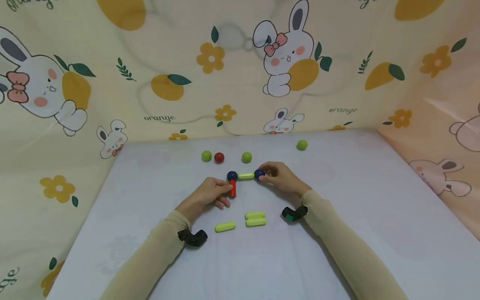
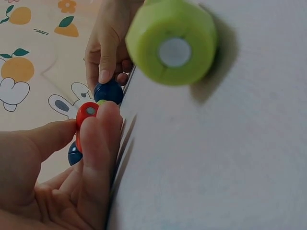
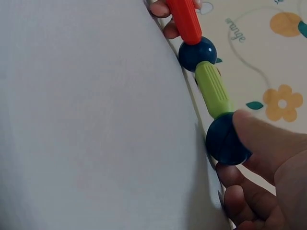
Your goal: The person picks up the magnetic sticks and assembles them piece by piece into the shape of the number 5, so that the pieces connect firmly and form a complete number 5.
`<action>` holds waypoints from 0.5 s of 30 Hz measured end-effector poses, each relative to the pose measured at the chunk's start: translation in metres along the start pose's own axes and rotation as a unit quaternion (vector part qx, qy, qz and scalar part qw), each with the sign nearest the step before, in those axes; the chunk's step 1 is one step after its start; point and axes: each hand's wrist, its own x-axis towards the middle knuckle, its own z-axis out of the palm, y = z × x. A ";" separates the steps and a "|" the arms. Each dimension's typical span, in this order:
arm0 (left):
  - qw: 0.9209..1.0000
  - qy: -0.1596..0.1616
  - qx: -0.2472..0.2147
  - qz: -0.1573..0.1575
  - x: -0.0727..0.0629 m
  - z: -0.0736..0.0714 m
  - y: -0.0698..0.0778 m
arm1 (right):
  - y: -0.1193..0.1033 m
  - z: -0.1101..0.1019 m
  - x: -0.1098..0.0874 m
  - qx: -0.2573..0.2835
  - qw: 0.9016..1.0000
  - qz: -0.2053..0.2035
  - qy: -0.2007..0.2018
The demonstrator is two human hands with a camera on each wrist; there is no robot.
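Observation:
My left hand [image 1: 208, 193] pinches a red rod [image 1: 233, 189] between thumb and fingers. The rod's far end meets a dark blue ball [image 1: 232, 175]. From that ball a light green rod [image 1: 246, 176] runs right to a second dark blue ball [image 1: 259, 174]. Thumb and fingers of my right hand [image 1: 282, 178] grip this second ball. Seen from the right wrist, red rod [image 3: 186, 21], blue ball [image 3: 197, 53], green rod [image 3: 213, 90] and blue ball [image 3: 226, 140] form one joined chain. A pale round spot marks the red rod's end [image 2: 90, 111] in the left wrist view.
Three light green rods lie nearer me: one alone [image 1: 225, 226] and two side by side [image 1: 255, 222]. Toward the back are a red ball [image 1: 219, 157] and green balls [image 1: 206, 156], [image 1: 246, 157], [image 1: 302, 144]. A patterned cloth [image 1: 240, 91] hangs behind the white table [image 1: 300, 266].

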 end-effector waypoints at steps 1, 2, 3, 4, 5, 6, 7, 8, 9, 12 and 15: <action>1.000 0.000 0.000 -0.001 0.000 0.000 -0.001 | 0.000 0.000 0.000 0.001 1.000 -0.003 -0.001; 1.000 0.001 -0.001 -0.002 0.001 0.000 -0.001 | 0.000 0.000 0.000 0.002 1.000 -0.002 -0.002; 1.000 0.000 0.000 -0.002 0.001 0.000 -0.002 | 0.001 0.000 0.000 0.000 1.000 -0.001 -0.005; 1.000 -0.001 0.001 -0.003 0.001 0.000 -0.003 | 0.000 -0.001 -0.001 0.000 1.000 0.001 -0.007; 1.000 -0.001 0.000 -0.002 0.002 0.000 -0.003 | 0.000 -0.002 -0.001 -0.001 1.000 0.004 -0.007; 1.000 -0.002 0.001 -0.001 0.002 0.000 -0.003 | -0.001 -0.003 -0.001 0.000 1.000 0.007 -0.006; 1.000 0.000 0.001 -0.002 0.002 0.000 -0.002 | -0.003 -0.004 0.000 0.000 1.000 0.009 -0.005; 1.000 0.001 0.001 -0.003 0.001 -0.001 -0.002 | -0.004 -0.006 -0.001 0.000 1.000 0.011 -0.005; 1.000 0.003 0.000 -0.005 0.001 -0.002 -0.001 | -0.005 -0.008 -0.001 0.000 1.000 0.011 -0.005; 1.000 0.002 -0.004 -0.008 0.000 -0.002 0.000 | -0.004 -0.018 -0.002 -0.010 1.000 0.010 0.016; 1.000 -0.005 -0.005 -0.007 -0.001 -0.002 0.001 | 0.003 -0.035 -0.006 -0.029 0.998 0.023 0.056</action>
